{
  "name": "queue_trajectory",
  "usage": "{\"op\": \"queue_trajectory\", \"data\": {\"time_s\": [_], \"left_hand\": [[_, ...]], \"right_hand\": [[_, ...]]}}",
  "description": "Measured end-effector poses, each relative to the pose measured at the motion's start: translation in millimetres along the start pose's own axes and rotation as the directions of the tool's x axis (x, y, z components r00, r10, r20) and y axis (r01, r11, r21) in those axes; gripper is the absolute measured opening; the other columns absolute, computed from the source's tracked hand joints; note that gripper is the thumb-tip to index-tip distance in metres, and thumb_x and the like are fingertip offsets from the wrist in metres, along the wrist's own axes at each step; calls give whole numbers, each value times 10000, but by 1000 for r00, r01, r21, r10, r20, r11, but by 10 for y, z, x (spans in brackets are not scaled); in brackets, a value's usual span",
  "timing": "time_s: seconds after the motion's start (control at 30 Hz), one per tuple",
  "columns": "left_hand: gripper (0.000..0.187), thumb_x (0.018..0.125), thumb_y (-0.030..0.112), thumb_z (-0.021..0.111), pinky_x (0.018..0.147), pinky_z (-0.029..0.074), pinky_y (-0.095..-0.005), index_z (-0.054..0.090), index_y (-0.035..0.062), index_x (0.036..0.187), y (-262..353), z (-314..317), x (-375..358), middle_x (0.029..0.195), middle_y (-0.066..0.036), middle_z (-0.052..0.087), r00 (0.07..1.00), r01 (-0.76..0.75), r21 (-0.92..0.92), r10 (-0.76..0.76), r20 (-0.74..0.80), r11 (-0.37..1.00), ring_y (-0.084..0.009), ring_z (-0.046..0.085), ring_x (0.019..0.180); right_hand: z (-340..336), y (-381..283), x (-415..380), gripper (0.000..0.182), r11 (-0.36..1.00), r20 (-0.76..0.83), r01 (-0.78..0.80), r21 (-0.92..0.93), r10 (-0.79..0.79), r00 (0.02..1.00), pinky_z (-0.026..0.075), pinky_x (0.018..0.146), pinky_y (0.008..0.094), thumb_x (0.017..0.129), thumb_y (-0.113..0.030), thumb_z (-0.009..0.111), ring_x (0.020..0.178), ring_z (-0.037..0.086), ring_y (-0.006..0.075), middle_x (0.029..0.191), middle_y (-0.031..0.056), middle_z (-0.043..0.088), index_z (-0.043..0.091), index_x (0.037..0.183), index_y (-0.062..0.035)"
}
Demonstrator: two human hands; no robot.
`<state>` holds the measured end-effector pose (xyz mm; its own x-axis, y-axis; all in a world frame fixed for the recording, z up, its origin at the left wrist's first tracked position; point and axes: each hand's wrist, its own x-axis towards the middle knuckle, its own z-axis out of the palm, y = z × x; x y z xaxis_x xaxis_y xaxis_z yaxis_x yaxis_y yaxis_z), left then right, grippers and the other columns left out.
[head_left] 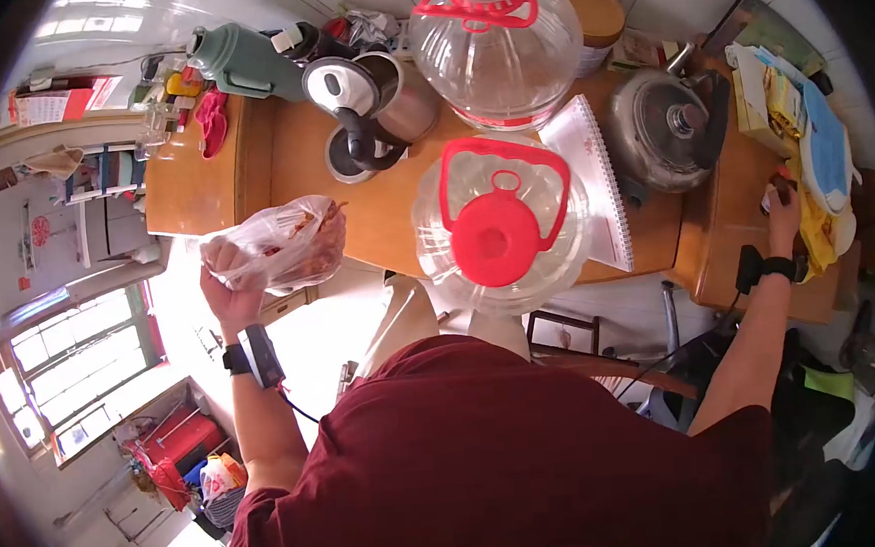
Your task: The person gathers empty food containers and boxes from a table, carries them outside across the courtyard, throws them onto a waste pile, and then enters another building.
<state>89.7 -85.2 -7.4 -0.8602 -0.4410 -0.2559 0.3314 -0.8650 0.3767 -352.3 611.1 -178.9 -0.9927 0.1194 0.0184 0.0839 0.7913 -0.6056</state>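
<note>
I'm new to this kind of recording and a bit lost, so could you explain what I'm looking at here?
There is no machine: a person works with bare hands. The single picture comes from a camera on their head, looking forward and down, hence the dark red shirt at the bottom.

The left hand grips a thin plastic bag with something reddish-brown inside. The right hand reaches to a small dark thing beside yellow packaging; I can't tell whether it holds it.

On the wooden surface are a steel jug, a metal kettle and a spiral notebook.
</note>
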Motion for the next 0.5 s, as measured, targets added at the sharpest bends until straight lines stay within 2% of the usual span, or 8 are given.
{"op": "queue_trajectory", "data": {"time_s": [0.03, 0.1, 0.13, 0.2, 0.33, 0.4, 0.43, 0.5], "left_hand": [[247, 882, 159, 347, 372, 239, -228, 336, 157, 635, 38, -81, 26, 529, 56, 264, 1000, 10, 4, -10, 10, 1000, -66, 250, 446], [245, 883, 173, 346, 405, 258, -231, 344, 167, 639, 96, -298, 136, 540, 57, 271, 1000, 30, -12, -30, -9, 999, -72, 257, 465], [247, 887, 179, 349, 416, 262, -229, 347, 168, 640, 118, -404, 196, 544, 55, 274, 999, 25, 5, -25, -38, 1000, -74, 260, 472], [263, 916, 237, 347, 423, 267, -241, 371, 165, 664, 149, -713, 341, 569, 39, 314, 998, 56, -7, -56, 25, 998, -92, 295, 488], [242, 920, 240, 339, 416, 278, -255, 406, 176, 696, 214, -1202, 633, 597, 44, 345, 980, 110, 19, -105, -169, 994, -94, 320, 501], [227, 909, 257, 352, 461, 328, -283, 420, 178, 707, 269, -1577, 805, 623, 41, 371, 972, 233, -96, -234, 4, 968, -119, 375, 559], [227, 909, 257, 352, 461, 328, -283, 420, 178, 707, 290, -1828, 913, 623, 41, 371, 964, 264, -122, -264, 15, 957, -119, 375, 559], [213, 897, 291, 367, 578, 423, -376, 484, 173, 764, 338, -2302, 1112, 689, 30, 462, 895, 271, 143, -194, -403, 952, -174, 480, 691]], "right_hand": [[-30, -124, -84, 447, 1000, -4, 5, -7, -5, 1000, 416, 845, 291, 818, -241, 611, 977, 548, 202, 1071, 109, 580, 508, 1160, 27], [-116, -437, -299, 370, 913, -55, 14, 408, 9, 998, 453, 821, 302, 831, -190, 618, 967, 543, 162, 1106, 80, 561, 519, 1125, 11], [-170, -651, -457, 370, 918, -64, 19, 397, 7, 998, 453, 821, 302, 831, -190, 618, 967, 543, 162, 1106, 80, 561, 519, 1125, 11], [-311, -1122, -809, 336, 688, -27, -11, 726, 44, 999, 453, 834, 309, 848, -133, 589, 991, 535, 169, 1138, 59, 539, 507, 1155, -23], [-517, -1978, -1716, 411, 625, -162, 98, 775, 47, 986, 437, 874, 308, 866, -57, 525, 1045, 525, 173, 1198, 92, 512, 407, 1258, -22], [-631, -2268, -2266, 433, 651, -174, 112, 751, 31, 984, 432, 892, 326, 838, -61, 554, 1067, 519, 206, 1193, 112, 512, 409, 1243, -15], [-627, -2513, -2616, 453, 611, -124, 138, 780, -65, 990, 442, 881, 339, 812, -62, 572, 1070, 518, 227, 1184, 124, 512, 416, 1234, -13], [-457, -3077, -3323, 491, 574, -63, 173, 800, -205, 977, 456, 865, 357, 757, -85, 608, 1071, 518, 255, 1168, 146, 515, 436, 1210, -7]]}}
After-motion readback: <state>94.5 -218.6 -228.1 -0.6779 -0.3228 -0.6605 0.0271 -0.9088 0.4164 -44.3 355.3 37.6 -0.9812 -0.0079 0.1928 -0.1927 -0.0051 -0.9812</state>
